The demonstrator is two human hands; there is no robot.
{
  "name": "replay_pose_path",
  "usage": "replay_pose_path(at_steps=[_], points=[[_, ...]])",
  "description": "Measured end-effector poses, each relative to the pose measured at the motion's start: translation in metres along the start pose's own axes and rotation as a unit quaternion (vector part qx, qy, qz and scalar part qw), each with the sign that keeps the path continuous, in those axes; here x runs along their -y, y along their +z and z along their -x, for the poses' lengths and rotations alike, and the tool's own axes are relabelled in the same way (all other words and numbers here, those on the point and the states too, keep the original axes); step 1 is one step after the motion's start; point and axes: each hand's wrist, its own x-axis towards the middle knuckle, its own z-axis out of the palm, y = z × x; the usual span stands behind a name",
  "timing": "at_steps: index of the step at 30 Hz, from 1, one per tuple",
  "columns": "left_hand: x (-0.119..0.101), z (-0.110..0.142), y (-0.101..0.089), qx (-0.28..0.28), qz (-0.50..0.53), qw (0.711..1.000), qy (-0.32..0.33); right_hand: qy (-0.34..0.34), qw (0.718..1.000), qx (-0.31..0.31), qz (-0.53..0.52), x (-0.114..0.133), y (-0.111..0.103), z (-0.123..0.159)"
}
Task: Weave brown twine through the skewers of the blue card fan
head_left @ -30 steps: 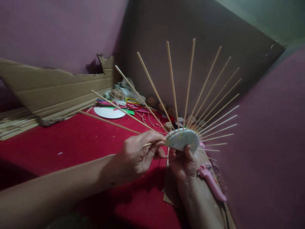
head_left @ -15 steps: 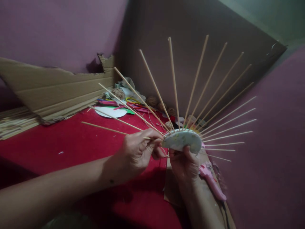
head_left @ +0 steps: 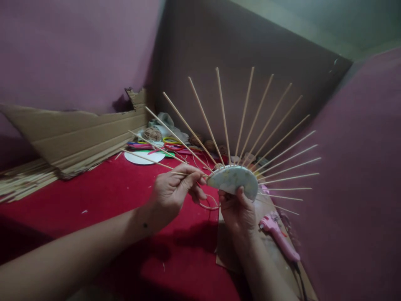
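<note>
A pale, mottled disc has thin wooden sticks fanning out from its edge to the left, top and right. My right hand grips the disc from below, thumb on its front face. At the disc's left end, my left hand is closed in a pinch around the inner end of a low wooden stick. A loop of thin twine hangs below the left fingers, beside the right hand. Whether the left fingertips also hold the twine cannot be made out.
A pink glue gun with a black cord lies on a board at right. On the red cloth are a white oval piece, red-handled scissors and twine balls. Cardboard leans at left above bundled sticks.
The camera view has shifted, and the fan of sticks appears lower and tipped differently. My left hand has moved slightly left from the disc's edge; the twine loop shows more clearly.
</note>
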Motion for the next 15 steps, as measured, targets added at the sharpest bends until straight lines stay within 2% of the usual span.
replay_pose_path(at_steps=[4,6,10,12,13,14,15], points=[[0.002,0.004,-0.003,0.022,-0.033,0.998,0.057,-0.006,0.999,-0.032,-0.028,0.003,-0.005,-0.006],[0.002,0.004,-0.004,0.014,-0.043,0.996,0.083,-0.013,0.998,-0.060,-0.031,0.005,-0.010,-0.010],[0.002,-0.006,-0.009,-0.009,-0.049,0.998,0.043,-0.015,0.998,-0.052,-0.012,0.005,-0.016,-0.012],[0.006,-0.015,-0.019,0.004,-0.120,0.992,0.038,-0.019,0.999,-0.045,-0.017,0.005,-0.016,-0.011],[0.008,-0.020,-0.026,0.028,-0.182,0.981,0.054,-0.021,0.999,-0.047,-0.019,0.005,-0.017,-0.011],[0.011,-0.024,-0.034,0.051,-0.273,0.958,0.073,-0.021,0.998,-0.051,-0.020,0.006,-0.017,-0.011],[0.013,-0.027,-0.043,0.076,-0.370,0.921,0.098,-0.018,0.998,-0.057,-0.021,0.006,-0.019,-0.011]])
